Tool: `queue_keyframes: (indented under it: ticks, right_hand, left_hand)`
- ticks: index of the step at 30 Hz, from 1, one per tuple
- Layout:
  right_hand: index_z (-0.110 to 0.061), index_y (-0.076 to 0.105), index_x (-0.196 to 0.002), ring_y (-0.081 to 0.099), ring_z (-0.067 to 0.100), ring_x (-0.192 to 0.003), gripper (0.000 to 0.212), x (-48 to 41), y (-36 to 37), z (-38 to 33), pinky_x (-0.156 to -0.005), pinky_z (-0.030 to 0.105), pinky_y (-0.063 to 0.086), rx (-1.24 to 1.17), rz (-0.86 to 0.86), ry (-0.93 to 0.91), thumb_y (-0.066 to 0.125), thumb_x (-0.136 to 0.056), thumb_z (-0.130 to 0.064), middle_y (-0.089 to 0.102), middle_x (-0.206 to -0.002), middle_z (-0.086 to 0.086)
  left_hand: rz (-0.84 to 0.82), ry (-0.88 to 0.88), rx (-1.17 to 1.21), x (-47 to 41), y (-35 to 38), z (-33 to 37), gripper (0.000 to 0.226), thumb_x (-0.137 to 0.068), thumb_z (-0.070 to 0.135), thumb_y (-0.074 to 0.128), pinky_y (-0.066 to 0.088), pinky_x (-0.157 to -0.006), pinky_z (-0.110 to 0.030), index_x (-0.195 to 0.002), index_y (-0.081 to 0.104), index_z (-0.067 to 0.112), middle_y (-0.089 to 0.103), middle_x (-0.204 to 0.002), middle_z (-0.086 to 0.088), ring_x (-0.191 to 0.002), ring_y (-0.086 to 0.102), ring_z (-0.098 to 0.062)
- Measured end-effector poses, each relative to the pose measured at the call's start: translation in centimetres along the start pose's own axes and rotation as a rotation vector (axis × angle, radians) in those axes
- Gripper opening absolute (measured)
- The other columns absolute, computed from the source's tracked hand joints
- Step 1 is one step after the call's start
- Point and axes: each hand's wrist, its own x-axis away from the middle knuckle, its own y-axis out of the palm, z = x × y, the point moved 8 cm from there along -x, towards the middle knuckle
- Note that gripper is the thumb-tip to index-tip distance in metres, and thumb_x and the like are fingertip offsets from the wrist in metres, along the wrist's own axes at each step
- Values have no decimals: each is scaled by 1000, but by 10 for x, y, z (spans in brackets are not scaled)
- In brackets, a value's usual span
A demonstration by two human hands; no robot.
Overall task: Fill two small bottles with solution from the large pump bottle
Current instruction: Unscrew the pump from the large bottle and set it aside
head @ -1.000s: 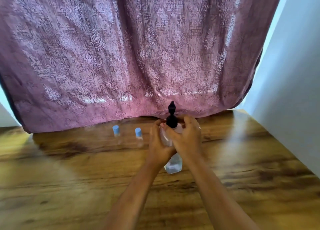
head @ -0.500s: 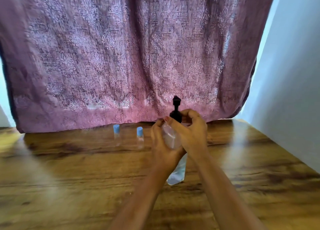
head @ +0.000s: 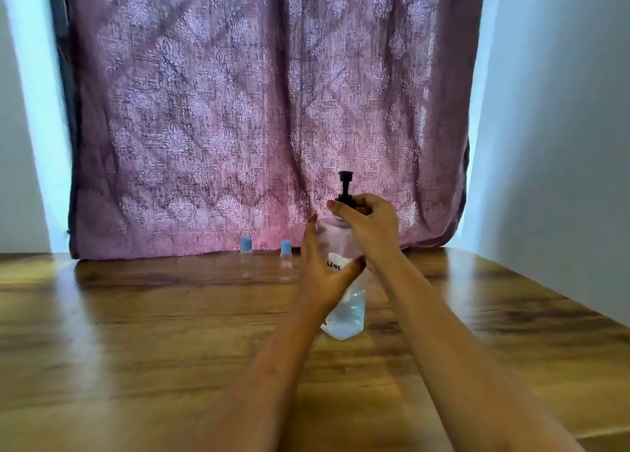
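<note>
Hands: left [head: 322,274] and right [head: 370,228] gripping pump bottle [head: 344,315] on wooden table [head: 136,332]; purple curtain [head: 255,110] behind.

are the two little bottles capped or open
Capped: each small bottle stands upright on the table with its blue cap on, neither hand touching them.

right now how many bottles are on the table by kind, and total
large pump bottle: 1, held by the left hand and right hand
small bottles with blue caps: 2
total: 3
</note>
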Motion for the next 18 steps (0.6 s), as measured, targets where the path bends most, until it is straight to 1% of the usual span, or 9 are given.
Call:
queue_keyframes:
  ticks: [1, 2, 5, 6, 7, 11, 13, 15, 18]
  right_hand:
    - [-14, 68, -80, 64, 2, -59, 20, -1, 2, 0, -59, 13, 49, 11, -15, 8, 81, -70, -26, 69, -70, -3]
    - [-13, 69, -82, 64, 4, -62, 23, -3, 5, 2, -62, 15, 50, 28, -24, 16, 81, -70, -28, 69, -72, -3]
    - [-14, 68, -87, 64, 6, -68, 28, -13, 7, 9, -67, 18, 50, 83, -34, 14, 80, -69, -33, 68, -74, -6]
    - [-15, 68, -88, 65, 8, -69, 30, -16, 6, 12, -68, 21, 51, 82, -38, 21, 81, -68, -34, 69, -75, -5]
    - [-16, 68, -87, 66, 9, -69, 30, -20, 4, 16, -67, 22, 52, 75, -48, 29, 81, -67, -34, 70, -76, -3]
    - [-16, 68, -83, 64, -3, -58, 24, -31, 1, 26, -53, 12, 46, -7, -97, 24, 82, -67, -27, 69, -69, -6]
    - [-13, 69, -85, 64, -4, -57, 23, -32, 1, 21, -53, 10, 45, -22, -104, -20, 81, -68, -24, 69, -67, -10]
    - [-10, 70, -87, 64, -3, -58, 17, -33, 5, 20, -54, 9, 46, -62, -163, -29, 78, -73, -17, 69, -66, -10]
    - [-12, 71, -86, 67, 4, -66, 10, -33, 11, 24, -61, 17, 50, -183, -322, 43, 72, -76, -12, 71, -72, -3]
  left_hand:
    - [-11, -22, 0, 2, -1, -4, 107, -71, 41, 79, 32, -110, -29, -149, 9, 25, 26, -153, 0, -139, 30, -14]
    - [-18, -39, 2, 3, -1, -7, 107, -71, 42, 78, 32, -111, -33, -149, 6, 27, 24, -155, 1, -140, 28, -15]
    - [-37, -47, -22, 1, 0, -8, 108, -72, 35, 79, 31, -100, -16, -149, 4, 25, 27, -148, 9, -131, 30, -4]
    - [-33, -42, -40, -1, 1, -9, 109, -71, 33, 79, 30, -98, -15, -149, 4, 24, 28, -148, 8, -129, 30, -3]
    - [-22, -35, -58, -4, 1, -11, 110, -71, 32, 80, 30, -98, -16, -149, 4, 23, 27, -150, 5, -130, 30, -3]
    - [-11, -33, -120, -13, 7, -21, 110, -70, 30, 81, 29, -100, -18, -149, 7, 20, 27, -152, 2, -133, 31, -6]
    - [14, -22, -129, -13, 4, -19, 109, -69, 31, 81, 30, -100, -19, -149, 8, 21, 28, -152, 2, -133, 31, -6]
    - [27, -13, -144, -16, 2, -20, 106, -69, 31, 81, 33, -98, -20, -149, 12, 22, 33, -150, 2, -127, 34, -3]
    - [25, -28, -150, -19, -1, -25, 104, -67, 29, 83, 36, -99, -24, -147, 17, 23, 40, -145, 0, -128, 40, -10]
